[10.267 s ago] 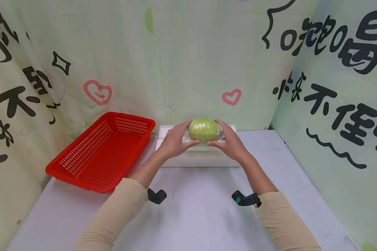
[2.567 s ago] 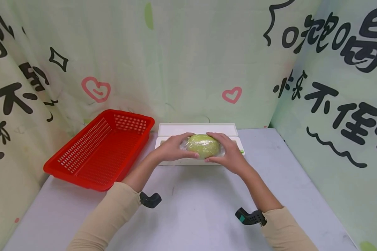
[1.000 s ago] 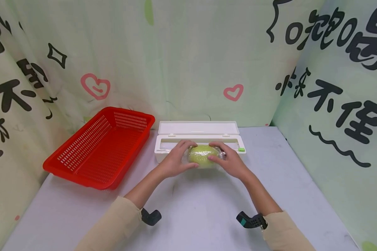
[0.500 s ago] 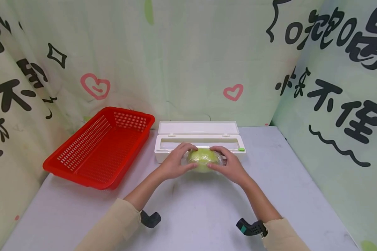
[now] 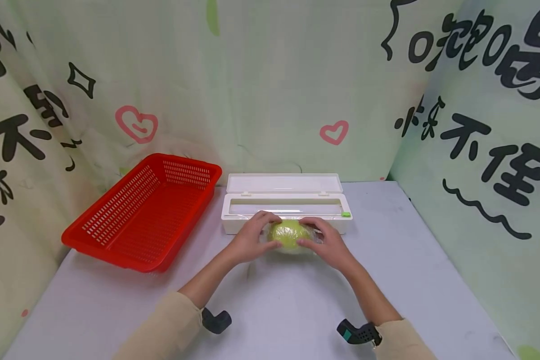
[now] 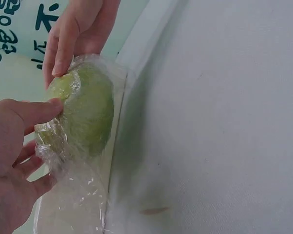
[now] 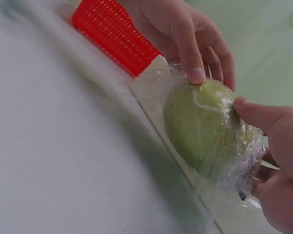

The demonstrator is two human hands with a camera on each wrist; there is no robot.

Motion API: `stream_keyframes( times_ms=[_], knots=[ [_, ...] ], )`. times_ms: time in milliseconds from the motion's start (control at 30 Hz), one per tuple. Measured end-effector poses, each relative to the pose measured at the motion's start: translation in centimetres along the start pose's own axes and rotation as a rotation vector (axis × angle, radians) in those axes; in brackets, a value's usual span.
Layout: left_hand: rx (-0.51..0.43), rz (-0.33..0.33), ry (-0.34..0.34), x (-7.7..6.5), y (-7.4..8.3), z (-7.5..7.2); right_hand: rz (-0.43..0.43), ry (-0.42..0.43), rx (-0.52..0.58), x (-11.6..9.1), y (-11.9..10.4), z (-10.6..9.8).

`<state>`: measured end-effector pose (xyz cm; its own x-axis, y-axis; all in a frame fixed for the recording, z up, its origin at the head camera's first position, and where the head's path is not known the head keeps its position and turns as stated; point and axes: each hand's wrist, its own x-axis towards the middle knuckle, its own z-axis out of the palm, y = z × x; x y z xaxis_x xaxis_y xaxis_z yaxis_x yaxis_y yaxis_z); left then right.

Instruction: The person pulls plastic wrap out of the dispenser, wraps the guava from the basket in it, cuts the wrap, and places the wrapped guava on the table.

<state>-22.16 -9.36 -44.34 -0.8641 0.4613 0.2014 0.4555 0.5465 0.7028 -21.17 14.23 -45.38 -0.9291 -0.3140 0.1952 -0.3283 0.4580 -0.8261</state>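
A green mango [image 5: 289,233], wrapped in clear cling film [image 6: 81,190], is held in front of the white cling film dispenser [image 5: 230,224]. My left hand [image 5: 253,236] grips its left end, with the thumb on the near side. On the opposite end my right hand [image 5: 327,243] holds it the same way. Both wrist views show the film crinkled and bunched at the ends of the mango [image 7: 200,126], with loose film around it. Whether the mango touches the table is hard to tell. The dispenser's lid [image 5: 283,183] stands open at the back.
To the left stands a red plastic basket [image 5: 162,220] with slotted walls, tilted at an angle on the white table [image 5: 279,310]. A small green slider [image 5: 345,214] sits at the dispenser's right end. Printed curtains [image 5: 270,90] close off the back and sides.
Both hands have brought the wrapped mango down and toward me, from above the dispenser to its front. The dispenser's opening, covered before, now shows. Basket and dispenser have stayed in place.
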Motion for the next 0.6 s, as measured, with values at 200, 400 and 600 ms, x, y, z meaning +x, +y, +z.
stream_keyframes(
  times_ms=[200, 400, 600],
  knots=[
    [-0.002, -0.039, 0.002, -0.1, -0.1, 0.4, -0.033, 0.025, -0.002, 0.1, 0.7, 0.8],
    [0.003, -0.044, 0.006, -0.2, -0.4, 0.8, -0.055, 0.045, -0.034, -0.1, 0.6, 1.4],
    [-0.008, -0.038, 0.012, -0.2, -0.4, 1.0, -0.054, 0.044, -0.041, -0.3, -0.2, 1.4]
  ],
)
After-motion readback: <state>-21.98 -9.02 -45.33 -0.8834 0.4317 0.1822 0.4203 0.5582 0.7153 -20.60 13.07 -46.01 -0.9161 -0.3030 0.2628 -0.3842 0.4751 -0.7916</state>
